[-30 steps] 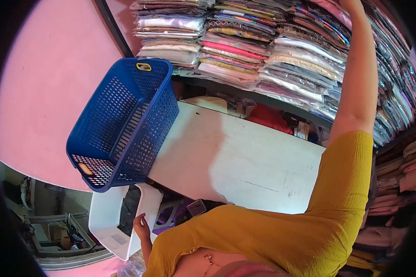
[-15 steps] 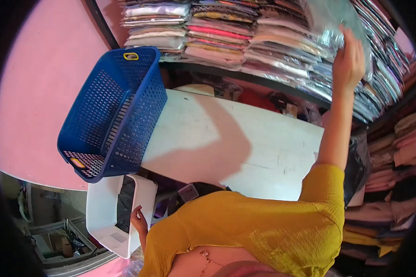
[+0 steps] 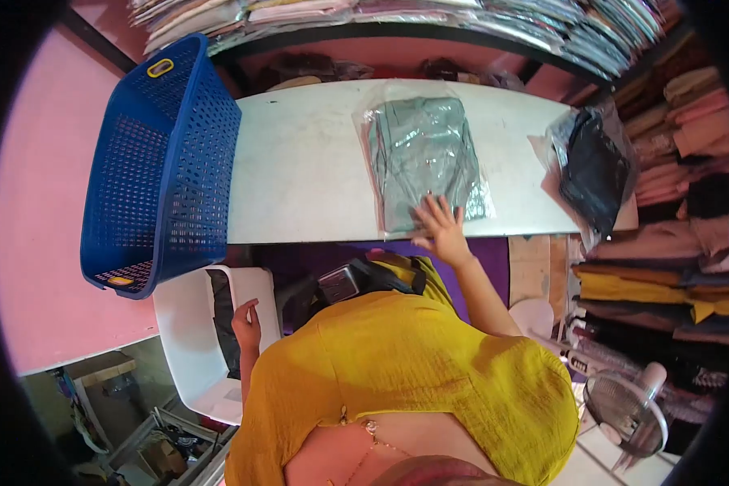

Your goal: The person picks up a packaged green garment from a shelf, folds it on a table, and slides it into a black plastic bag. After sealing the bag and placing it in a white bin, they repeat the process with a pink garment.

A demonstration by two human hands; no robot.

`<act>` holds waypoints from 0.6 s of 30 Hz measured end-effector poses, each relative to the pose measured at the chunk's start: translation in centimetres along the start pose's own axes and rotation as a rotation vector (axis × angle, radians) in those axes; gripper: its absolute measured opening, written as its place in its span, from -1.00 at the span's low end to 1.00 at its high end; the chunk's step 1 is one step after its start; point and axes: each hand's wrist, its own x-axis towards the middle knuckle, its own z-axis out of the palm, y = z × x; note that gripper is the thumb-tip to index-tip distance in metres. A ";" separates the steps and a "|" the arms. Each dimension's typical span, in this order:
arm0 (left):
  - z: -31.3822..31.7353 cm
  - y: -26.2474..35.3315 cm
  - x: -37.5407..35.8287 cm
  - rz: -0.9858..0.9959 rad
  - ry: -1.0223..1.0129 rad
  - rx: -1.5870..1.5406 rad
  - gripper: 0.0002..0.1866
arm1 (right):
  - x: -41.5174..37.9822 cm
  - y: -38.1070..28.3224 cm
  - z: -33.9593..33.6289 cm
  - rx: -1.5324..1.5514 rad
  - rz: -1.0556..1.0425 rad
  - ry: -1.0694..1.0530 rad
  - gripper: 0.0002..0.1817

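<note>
A grey-green folded garment in a clear plastic bag (image 3: 425, 150) lies flat on the white table (image 3: 300, 186). My right hand (image 3: 441, 229) rests on the bag's near edge, fingers spread and touching the plastic, gripping nothing. On the left, my left hand (image 3: 246, 322) hangs beside the white plastic bin (image 3: 188, 332), with its fingers loosely apart and nothing visible in it. A piece of dark material (image 3: 223, 320) shows inside that bin.
A tall blue perforated basket (image 3: 194, 178) stands at the left. A black item in clear plastic (image 3: 595, 174) lies at the table's right end. Stacks of bagged garments (image 3: 397, 10) fill the shelf behind. A fan (image 3: 624, 409) stands at lower right.
My right hand has come down from the shelf stacks to the table, and the bagged grey-green garment now lies there. The view has tilted downward. My left hand stays by the white bin.
</note>
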 end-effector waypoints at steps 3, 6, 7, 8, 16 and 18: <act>0.6 0.1 1.8 0.067 -0.009 -0.082 -0.85 | 1.0 1.6 -0.5 -0.070 0.141 0.168 -0.32; 3.1 -0.4 2.6 0.150 -0.063 -0.103 -0.84 | 1.8 5.6 0.5 -0.207 0.457 0.324 -0.38; 3.8 0.2 2.6 0.139 -0.075 -0.106 -0.84 | 1.8 7.1 1.2 -0.213 0.460 0.308 -0.38; 4.3 1.3 2.8 0.187 -0.145 -0.102 -0.83 | 1.7 8.4 1.9 -0.166 0.526 0.333 -0.38; 6.6 4.6 2.9 0.170 -0.295 -0.230 -0.82 | 0.0 6.4 0.3 0.201 0.591 0.262 -0.31; 7.4 5.2 3.6 0.152 -0.224 -0.293 -0.81 | 0.5 9.5 0.5 0.299 0.634 0.212 -0.28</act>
